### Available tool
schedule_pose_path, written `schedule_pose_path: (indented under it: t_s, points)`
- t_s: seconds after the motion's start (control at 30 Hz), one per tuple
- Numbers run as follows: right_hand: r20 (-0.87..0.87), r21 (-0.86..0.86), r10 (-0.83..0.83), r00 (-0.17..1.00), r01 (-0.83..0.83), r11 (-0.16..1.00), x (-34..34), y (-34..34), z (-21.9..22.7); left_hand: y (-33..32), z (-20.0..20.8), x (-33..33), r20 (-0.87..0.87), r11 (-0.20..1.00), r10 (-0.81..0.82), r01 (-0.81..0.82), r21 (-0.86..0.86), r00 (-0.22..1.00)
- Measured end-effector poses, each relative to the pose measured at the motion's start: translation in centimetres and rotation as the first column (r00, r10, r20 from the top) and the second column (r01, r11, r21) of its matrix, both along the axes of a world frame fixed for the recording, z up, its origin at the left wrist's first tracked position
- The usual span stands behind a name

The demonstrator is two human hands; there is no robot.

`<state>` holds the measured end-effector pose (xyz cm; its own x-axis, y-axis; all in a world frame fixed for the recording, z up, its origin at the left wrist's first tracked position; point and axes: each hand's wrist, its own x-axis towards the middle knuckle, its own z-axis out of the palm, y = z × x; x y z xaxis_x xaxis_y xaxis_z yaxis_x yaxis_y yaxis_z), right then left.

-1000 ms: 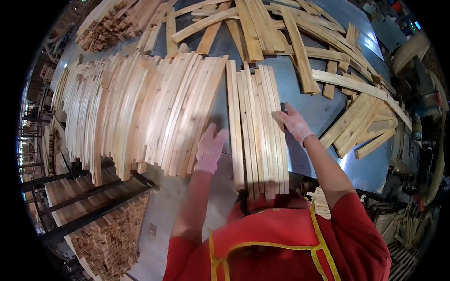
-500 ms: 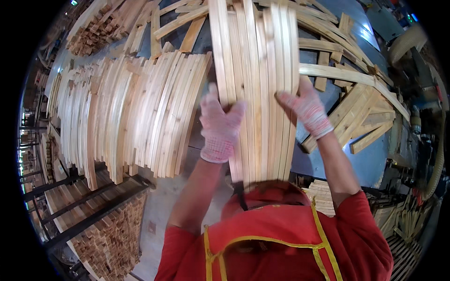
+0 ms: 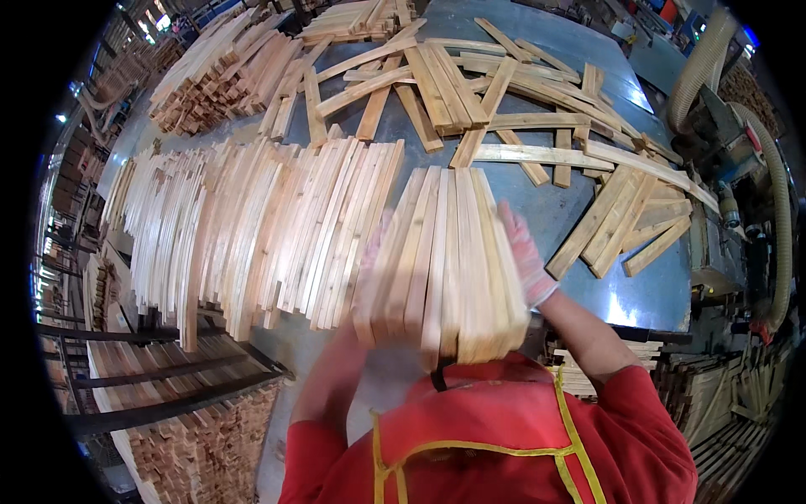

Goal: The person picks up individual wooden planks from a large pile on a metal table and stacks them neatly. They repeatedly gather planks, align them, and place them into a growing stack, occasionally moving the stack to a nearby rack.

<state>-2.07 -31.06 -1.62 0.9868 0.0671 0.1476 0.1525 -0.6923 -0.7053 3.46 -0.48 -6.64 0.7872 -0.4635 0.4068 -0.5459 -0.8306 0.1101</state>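
A bundle of several pale wooden strips [image 3: 445, 260] is lifted before my chest, its near ends blurred by motion. It is squeezed between my two gloved hands. My left hand [image 3: 374, 245] presses the bundle's left side, mostly hidden behind the strips and smeared. Along the right side, my right hand [image 3: 524, 259] grips the bundle in a white-and-red knit glove; some of its fingers are hidden by the wood. Just left of the bundle lies a wide row of similar strips [image 3: 252, 235], set side by side.
Loose boards [image 3: 537, 122] lie crisscrossed on the blue-grey table [image 3: 621, 298]. A stack of strips [image 3: 222, 80] sits at the far left. Below left, more wood [image 3: 201, 428] is piled by dark metal bars [image 3: 168, 412]. A machine with a ribbed hose [image 3: 701, 76] stands at right.
The bundle has come up and nearer, its far ends now showing lower in view. Both hands have moved with it along its sides. More of the table beyond is visible.
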Motion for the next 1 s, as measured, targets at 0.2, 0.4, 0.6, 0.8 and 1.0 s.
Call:
schedule_pose_path:
  t_s: [0.2,0.4,0.6,0.8,1.0]
  points:
    - [-0.165,-0.407,0.057,0.985,-0.121,0.905,-0.5,4.3,-7.1,4.1,-0.4,0.3,-0.295,0.794,0.233,-0.006,0.608,0.927]
    - [-0.493,-0.213,0.114,0.863,-0.246,0.946,3.0,3.0,-7.2,6.9,1.8,-1.8,-0.356,0.929,0.202,-0.063,0.366,0.912]
    - [-0.506,0.677,0.242,0.828,0.207,0.706,4.0,3.3,-8.0,6.8,-0.5,-19.1,-0.723,0.820,0.281,-0.550,-0.161,0.632]
    - [-0.557,0.764,0.372,0.742,0.282,0.581,2.9,2.0,-10.3,2.4,-5.0,-26.3,-0.922,-0.096,-0.366,-0.991,-0.097,0.126]
    - [-0.860,0.501,0.392,0.328,0.396,0.769,-9.0,5.1,-11.6,-2.8,-3.1,-22.9,-0.701,-0.513,-0.647,-0.851,0.110,0.300]
